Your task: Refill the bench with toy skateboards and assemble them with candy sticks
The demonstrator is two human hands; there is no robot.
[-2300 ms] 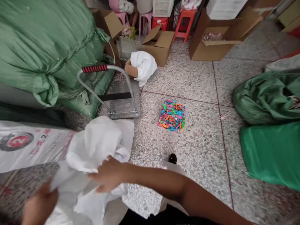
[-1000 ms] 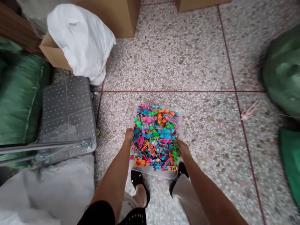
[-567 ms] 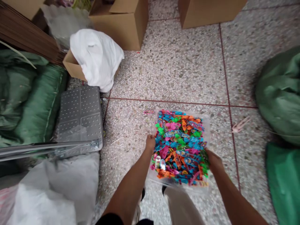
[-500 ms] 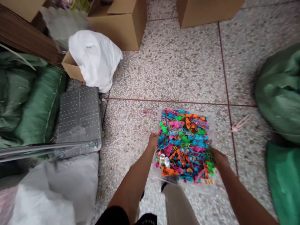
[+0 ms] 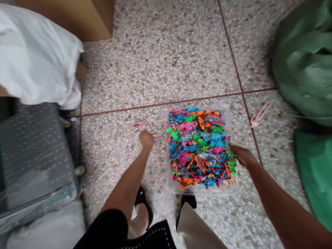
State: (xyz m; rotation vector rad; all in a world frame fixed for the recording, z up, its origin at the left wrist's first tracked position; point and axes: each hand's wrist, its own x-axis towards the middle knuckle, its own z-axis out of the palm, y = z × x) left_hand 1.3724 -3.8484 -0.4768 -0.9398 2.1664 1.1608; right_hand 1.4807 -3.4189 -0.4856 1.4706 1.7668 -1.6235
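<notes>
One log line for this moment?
left hand: near loose pink piece | right hand: at side of clear tub | contents: colorful pieces

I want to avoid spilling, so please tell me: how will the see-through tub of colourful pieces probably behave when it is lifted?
The see-through tub probably keeps its shape, as its rim looks straight. The small colourful pieces lie loose at many angles, so tilting would likely make them slide; with no lid showing, some might spill.
</notes>
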